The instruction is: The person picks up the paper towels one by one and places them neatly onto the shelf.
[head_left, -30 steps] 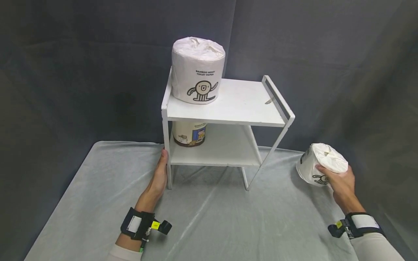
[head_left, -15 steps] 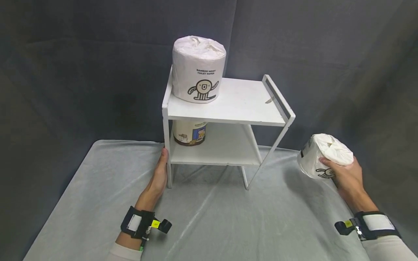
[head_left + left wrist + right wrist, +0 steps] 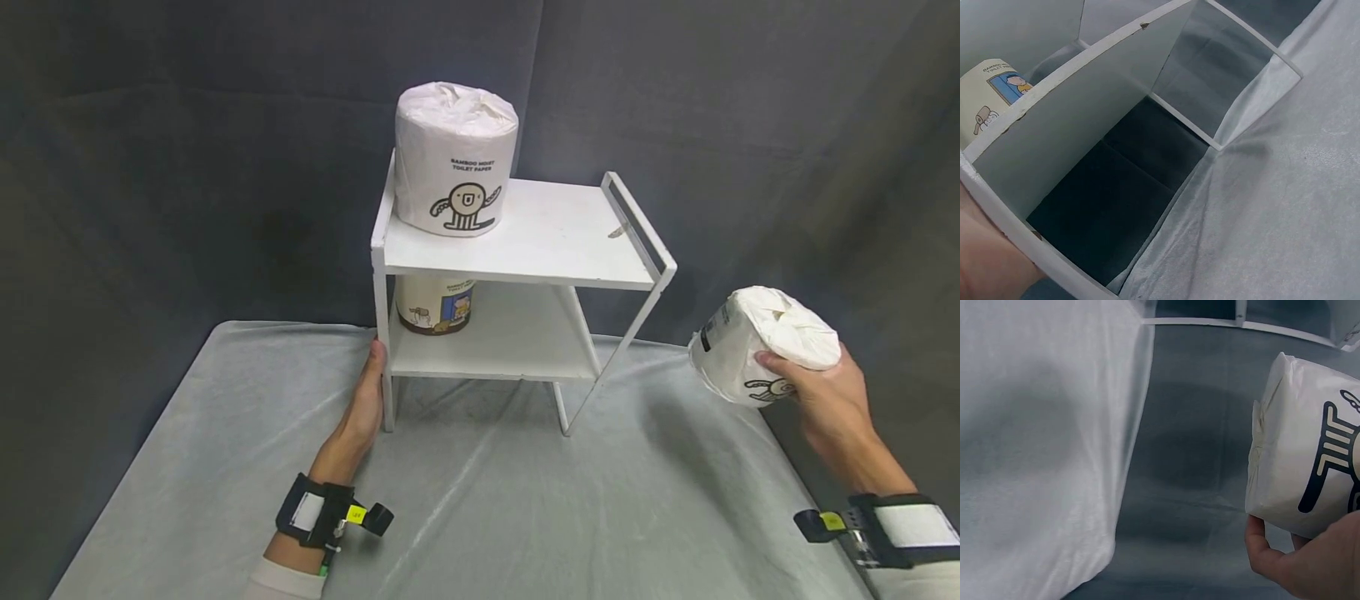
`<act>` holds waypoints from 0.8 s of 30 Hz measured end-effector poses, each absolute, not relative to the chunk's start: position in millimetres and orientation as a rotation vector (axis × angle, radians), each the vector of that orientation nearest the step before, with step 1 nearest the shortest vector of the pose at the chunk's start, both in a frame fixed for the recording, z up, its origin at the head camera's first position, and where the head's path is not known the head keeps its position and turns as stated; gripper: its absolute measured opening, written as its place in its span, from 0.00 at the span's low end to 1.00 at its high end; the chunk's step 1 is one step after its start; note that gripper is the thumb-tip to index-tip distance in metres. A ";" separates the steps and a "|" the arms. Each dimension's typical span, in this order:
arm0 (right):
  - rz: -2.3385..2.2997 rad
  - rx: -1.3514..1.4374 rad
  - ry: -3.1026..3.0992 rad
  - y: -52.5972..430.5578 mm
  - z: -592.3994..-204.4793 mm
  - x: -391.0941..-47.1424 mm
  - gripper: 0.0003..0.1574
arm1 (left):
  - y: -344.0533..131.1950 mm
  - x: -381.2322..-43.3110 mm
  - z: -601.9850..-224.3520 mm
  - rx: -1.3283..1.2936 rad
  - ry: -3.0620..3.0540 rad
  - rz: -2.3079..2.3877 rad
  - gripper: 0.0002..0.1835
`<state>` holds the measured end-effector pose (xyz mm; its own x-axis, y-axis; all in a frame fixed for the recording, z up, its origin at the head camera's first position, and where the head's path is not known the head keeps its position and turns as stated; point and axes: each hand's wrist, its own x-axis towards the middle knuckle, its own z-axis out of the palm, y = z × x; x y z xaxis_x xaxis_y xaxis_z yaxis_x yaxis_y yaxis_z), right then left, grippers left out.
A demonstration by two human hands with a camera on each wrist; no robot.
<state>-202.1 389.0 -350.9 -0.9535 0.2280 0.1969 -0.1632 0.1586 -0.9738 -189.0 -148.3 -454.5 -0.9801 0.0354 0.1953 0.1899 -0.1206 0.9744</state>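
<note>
My right hand (image 3: pixel 834 408) grips a white paper-wrapped toilet roll (image 3: pixel 765 346), tilted and raised above the right side of the cloth-covered table. In the right wrist view, fingers (image 3: pixel 1260 550) support that roll (image 3: pixel 1297 444) from below. At the left front leg of a white two-tier shelf (image 3: pixel 555 237), my left hand (image 3: pixel 362 408) rests with its thumb upward; its other fingers are mostly hidden. A larger wrapped toilet roll (image 3: pixel 453 158) stands upright on the top tier at the left. Below it, a cream toilet roll (image 3: pixel 435 307) with a blue picture sits on the lower tier, partly hidden.
Pale grey cloth (image 3: pixel 495 517) covers the table, with dark curtain (image 3: pixel 225 167) behind and at the sides. The shelf's raised side rail (image 3: pixel 641 225) borders the top tier on the right.
The right hand has lifted the toilet roll off the table and moved it slightly right and nearer, tilting it more. The left hand, shelf and other rolls have stayed put.
</note>
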 end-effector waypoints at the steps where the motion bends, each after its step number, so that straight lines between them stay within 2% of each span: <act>1: 1.868 -0.043 -2.138 387.9 -348.0 -201.0 0.45 | -148.2 -188.9 -454.7 -0.260 -2.007 -2.262 0.45; 13: 1.606 0.026 -2.293 371.5 -310.6 -181.9 0.49 | -148.3 -189.2 -453.8 -0.259 -2.028 -2.257 0.45; 24: 1.858 0.245 -2.089 359.5 -267.3 -179.3 0.43 | -148.4 -189.8 -455.1 -0.265 -2.023 -2.252 0.45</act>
